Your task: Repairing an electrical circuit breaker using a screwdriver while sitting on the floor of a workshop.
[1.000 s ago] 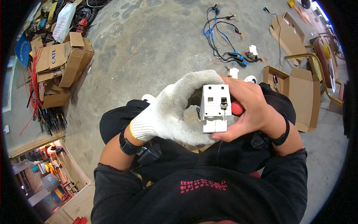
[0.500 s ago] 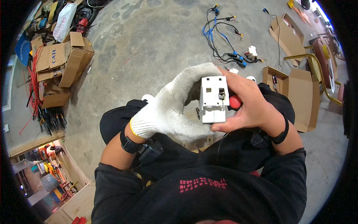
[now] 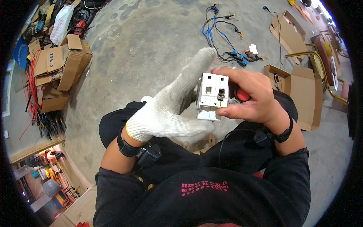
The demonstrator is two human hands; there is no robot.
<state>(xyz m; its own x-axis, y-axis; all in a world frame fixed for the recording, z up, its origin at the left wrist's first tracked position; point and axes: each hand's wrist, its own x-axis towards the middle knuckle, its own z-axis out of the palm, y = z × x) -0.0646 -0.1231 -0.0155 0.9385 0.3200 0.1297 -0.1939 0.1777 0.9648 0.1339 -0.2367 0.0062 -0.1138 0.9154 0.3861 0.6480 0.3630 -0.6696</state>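
A white two-pole circuit breaker [image 3: 211,90] is held up in front of me, its face with small square openings turned up. My bare right hand [image 3: 255,94] grips its right side, thumb at the lower edge and fingers along the top. In that same palm sits a thing with a red round end [image 3: 242,95]; the rest of it is hidden. My left hand [image 3: 160,113], in a white knit glove, lies at the breaker's left side. Its forefinger and thumb are spread wide apart; the other fingers are partly hidden behind, so contact with the breaker cannot be made out.
Blue and black cables [image 3: 216,32] lie on the concrete floor ahead, beside another small white device [image 3: 252,51]. An open cardboard box [image 3: 306,98] lies at the right, near a gold-framed chair [image 3: 317,56]. Torn cartons [image 3: 62,62] and red cable [image 3: 34,83] are piled at the left.
My left forefinger and thumb have spread away from the breaker, the finger now stretched forward. The breaker has shifted slightly left in my right hand, with the red-ended thing still in the palm.
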